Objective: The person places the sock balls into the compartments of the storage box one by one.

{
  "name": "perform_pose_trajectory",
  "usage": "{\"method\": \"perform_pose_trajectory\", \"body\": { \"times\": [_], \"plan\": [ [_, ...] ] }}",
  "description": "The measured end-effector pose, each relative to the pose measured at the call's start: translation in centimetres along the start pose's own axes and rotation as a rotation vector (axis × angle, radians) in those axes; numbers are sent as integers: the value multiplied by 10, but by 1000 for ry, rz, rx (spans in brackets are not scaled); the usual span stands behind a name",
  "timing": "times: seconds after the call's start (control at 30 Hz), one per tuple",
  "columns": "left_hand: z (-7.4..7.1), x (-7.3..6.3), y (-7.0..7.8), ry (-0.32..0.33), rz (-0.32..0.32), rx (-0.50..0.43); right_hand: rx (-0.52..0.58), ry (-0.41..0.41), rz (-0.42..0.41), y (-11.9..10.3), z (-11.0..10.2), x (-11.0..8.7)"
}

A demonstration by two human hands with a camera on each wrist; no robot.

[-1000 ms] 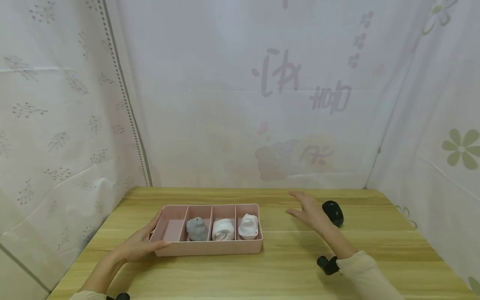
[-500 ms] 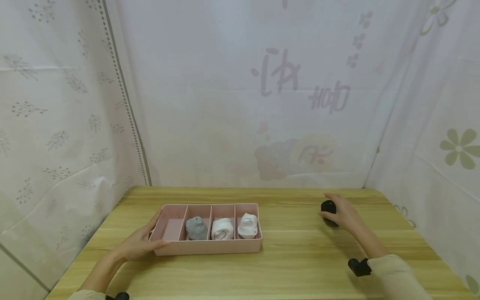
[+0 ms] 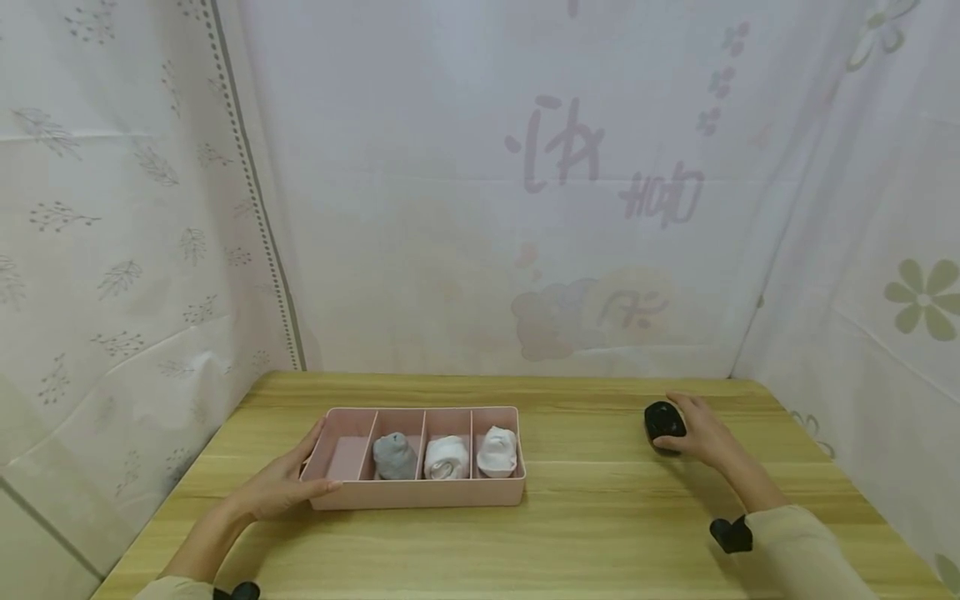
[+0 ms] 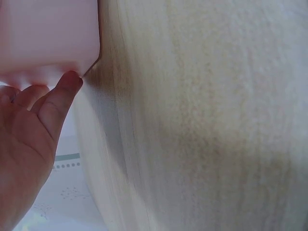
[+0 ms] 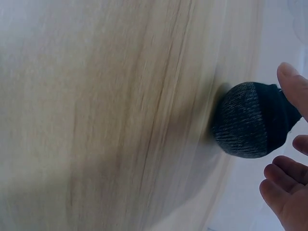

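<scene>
A pink box (image 3: 420,495) with dividers stands on the wooden table. My left hand (image 3: 273,487) holds its left end, thumb along the front wall and fingers at the far left side; the left wrist view shows the fingertips against the end wall (image 4: 48,33). A grey balled sock (image 3: 394,457) and two white ones (image 3: 447,458) (image 3: 497,452) fill three compartments, leaving the leftmost bare. At the right, a dark knitted balled sock (image 5: 245,120) sits on the table. My right hand (image 3: 701,435) is beside it, thumb near its darker end and fingers apart from it.
The wooden tabletop (image 3: 585,517) reaches back to a pale printed curtain (image 3: 420,250), with more curtain (image 3: 885,250) along both sides. Black wrist-camera mounts (image 3: 731,535) stick out from the sleeves.
My right hand has moved right from left of the dark sock, closed in around it, then drawn slightly right with its fingers wider. The left hand and the box have stayed put.
</scene>
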State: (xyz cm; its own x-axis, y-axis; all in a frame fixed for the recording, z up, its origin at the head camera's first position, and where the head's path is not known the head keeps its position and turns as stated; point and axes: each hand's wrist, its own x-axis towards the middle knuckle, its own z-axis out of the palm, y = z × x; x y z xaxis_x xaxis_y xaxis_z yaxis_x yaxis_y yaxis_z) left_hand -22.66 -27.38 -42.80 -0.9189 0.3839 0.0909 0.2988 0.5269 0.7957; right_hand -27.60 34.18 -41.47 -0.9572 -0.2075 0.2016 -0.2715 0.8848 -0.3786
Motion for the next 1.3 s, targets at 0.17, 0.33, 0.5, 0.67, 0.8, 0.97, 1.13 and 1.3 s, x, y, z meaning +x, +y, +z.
{"method": "perform_pose_trajectory", "body": {
  "times": [0.17,0.33,0.5,0.67,0.8,0.97,1.13,1.3],
  "plan": [
    [0,0,-2,2,-11,7,-2,-36,17,6,1,2],
    [1,0,-3,10,-8,24,-22,-70,18,9,1,5],
    [1,-1,-3,10,-28,31,-28,-87,8,10,2,7],
    [1,-1,-3,17,-25,26,-16,-96,-3,11,4,8],
    [2,-2,-3,18,-25,20,-1,-89,-16,14,7,10],
    [2,-3,-3,10,-34,3,-6,-87,-23,16,11,13],
    [2,-3,-3,18,-19,5,-22,-74,-23,15,14,14],
    [2,-3,0,34,-8,41,-35,-42,-24,15,17,14]
  ]
}}
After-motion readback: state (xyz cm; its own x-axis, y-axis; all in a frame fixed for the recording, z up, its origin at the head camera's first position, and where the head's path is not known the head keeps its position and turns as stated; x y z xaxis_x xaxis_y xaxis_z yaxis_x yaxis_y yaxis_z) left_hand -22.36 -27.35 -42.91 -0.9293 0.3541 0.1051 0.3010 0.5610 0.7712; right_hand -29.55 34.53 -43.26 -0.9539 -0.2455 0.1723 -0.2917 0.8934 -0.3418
